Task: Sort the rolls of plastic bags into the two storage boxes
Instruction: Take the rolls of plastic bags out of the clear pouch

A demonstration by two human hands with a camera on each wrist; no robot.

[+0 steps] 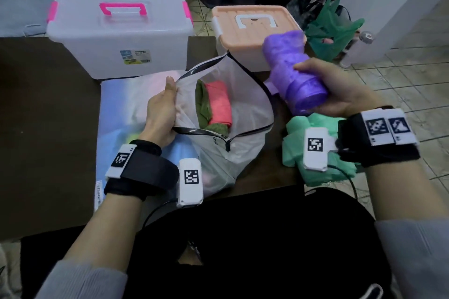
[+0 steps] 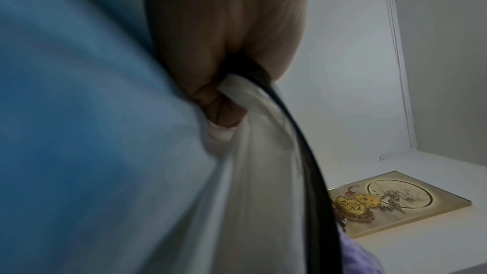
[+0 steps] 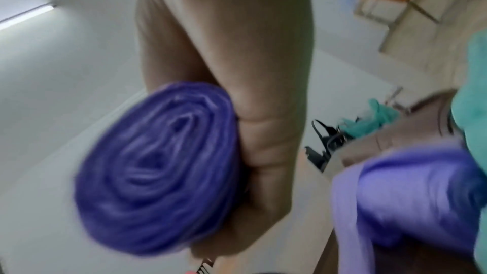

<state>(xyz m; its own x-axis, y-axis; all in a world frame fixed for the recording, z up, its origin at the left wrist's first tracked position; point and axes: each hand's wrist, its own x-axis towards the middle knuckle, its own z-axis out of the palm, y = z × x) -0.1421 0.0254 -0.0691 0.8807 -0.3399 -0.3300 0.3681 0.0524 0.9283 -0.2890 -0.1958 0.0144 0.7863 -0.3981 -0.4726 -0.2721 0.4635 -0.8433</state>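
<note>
The left hand (image 1: 161, 114) pinches the zippered mesh bag's (image 1: 243, 104) rim, keeping it open for access, while the right hand (image 1: 340, 87) clasps a purple roll (image 1: 295, 73) lifted near the tabletop's right edge (both storage boxes still lidded).

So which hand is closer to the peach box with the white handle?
The right hand, holding the purple plastic bag roll just in front of the peach lidded storage box. The left hand is farther away, holding the white mesh zip bag.
</note>
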